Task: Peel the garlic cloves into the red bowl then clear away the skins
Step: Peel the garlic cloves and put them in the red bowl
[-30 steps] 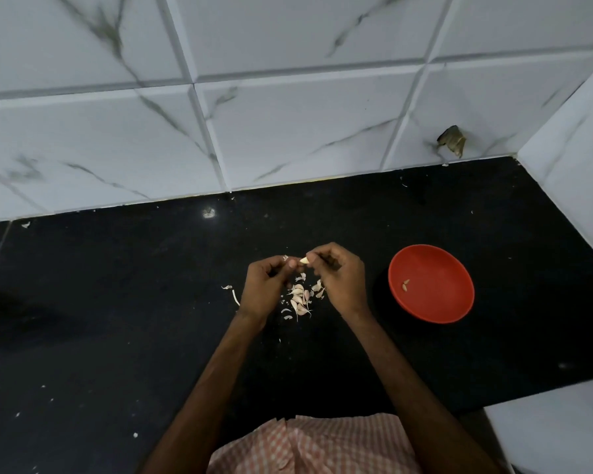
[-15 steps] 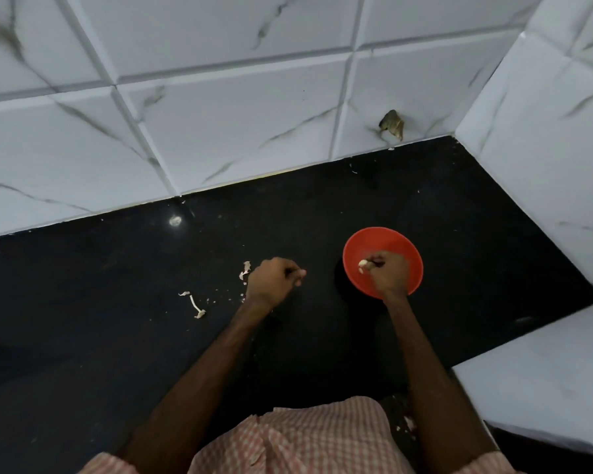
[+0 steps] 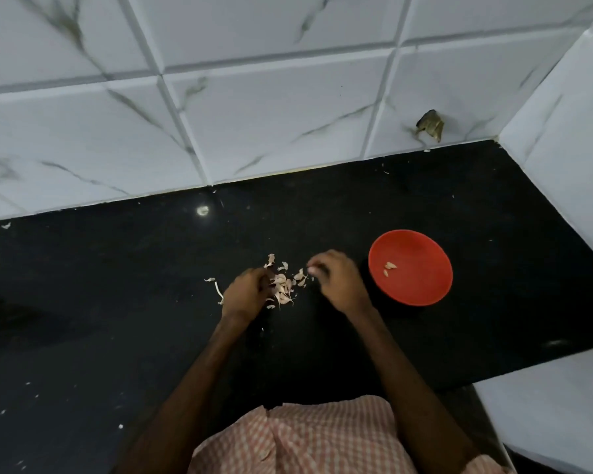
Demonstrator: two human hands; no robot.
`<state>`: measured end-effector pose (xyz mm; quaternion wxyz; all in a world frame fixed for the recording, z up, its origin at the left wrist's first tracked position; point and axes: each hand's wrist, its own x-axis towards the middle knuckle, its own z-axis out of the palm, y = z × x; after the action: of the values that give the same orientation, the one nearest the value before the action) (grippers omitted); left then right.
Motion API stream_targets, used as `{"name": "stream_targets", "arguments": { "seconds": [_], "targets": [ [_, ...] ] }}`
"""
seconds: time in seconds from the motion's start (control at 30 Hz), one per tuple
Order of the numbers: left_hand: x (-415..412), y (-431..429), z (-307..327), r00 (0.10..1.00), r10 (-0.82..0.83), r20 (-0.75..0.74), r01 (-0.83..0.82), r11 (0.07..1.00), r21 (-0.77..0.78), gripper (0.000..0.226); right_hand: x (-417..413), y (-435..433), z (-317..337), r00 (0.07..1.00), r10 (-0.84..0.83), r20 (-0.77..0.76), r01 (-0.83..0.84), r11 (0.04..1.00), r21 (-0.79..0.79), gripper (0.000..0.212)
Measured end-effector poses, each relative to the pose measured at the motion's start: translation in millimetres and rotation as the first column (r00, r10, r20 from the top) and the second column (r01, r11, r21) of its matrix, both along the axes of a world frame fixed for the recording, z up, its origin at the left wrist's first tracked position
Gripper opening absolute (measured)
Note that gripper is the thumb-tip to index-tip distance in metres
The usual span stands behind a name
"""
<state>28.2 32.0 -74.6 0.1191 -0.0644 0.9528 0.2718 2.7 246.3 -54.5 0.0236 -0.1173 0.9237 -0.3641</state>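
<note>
The red bowl [image 3: 421, 282] stands on the black counter [image 3: 124, 302] right of centre, with two peeled cloves [image 3: 389, 267] inside. A pile of garlic cloves and loose skins [image 3: 286, 285] lies to its left. My left hand [image 3: 245, 295] is at the pile's left edge, fingers curled down onto the cloves; the fingertips are hidden. My right hand [image 3: 338, 282] hovers between pile and bowl, fingers loosely curled, with nothing plainly held.
White marble-look tiles [image 3: 271, 114] back the counter, and a tiled side wall [image 3: 569, 138] closes the right. A white ledge [image 3: 555, 412] sits at the lower right. A stray skin and stem [image 3: 216, 289] lie left of the pile. Small crumbs dot the counter.
My right hand left a clove in the bowl and came back left towards the pile. My left hand went down into the pile. The camera swung back left.
</note>
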Motion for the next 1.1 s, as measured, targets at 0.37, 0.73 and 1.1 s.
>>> {"name": "stream_targets", "arguments": {
  "seconds": [0.37, 0.73, 1.1],
  "targets": [
    [21.4, -3.7, -20.1, 0.999, -0.046, -0.016, 0.048, 0.994, 0.100, 0.015, 24.8, -47.0, -48.1, 0.969, 0.238, 0.060, -0.245, 0.924, 0.292, 0.028],
    [19.6, 16.6, -8.0, 0.993, -0.064, -0.099, 0.075, 0.990, 0.116, 0.019, 26.5, -44.1, -42.8, 0.943, -0.197, 0.270, 0.282, 0.901, -0.329, 0.007],
    [20.7, 19.2, -4.5, 0.999, -0.024, -0.040, 0.028, 0.992, 0.122, 0.020, 23.6, -52.4, -45.0, 0.915, -0.209, 0.345, 0.294, 0.931, -0.214, 0.019]
  ]
}}
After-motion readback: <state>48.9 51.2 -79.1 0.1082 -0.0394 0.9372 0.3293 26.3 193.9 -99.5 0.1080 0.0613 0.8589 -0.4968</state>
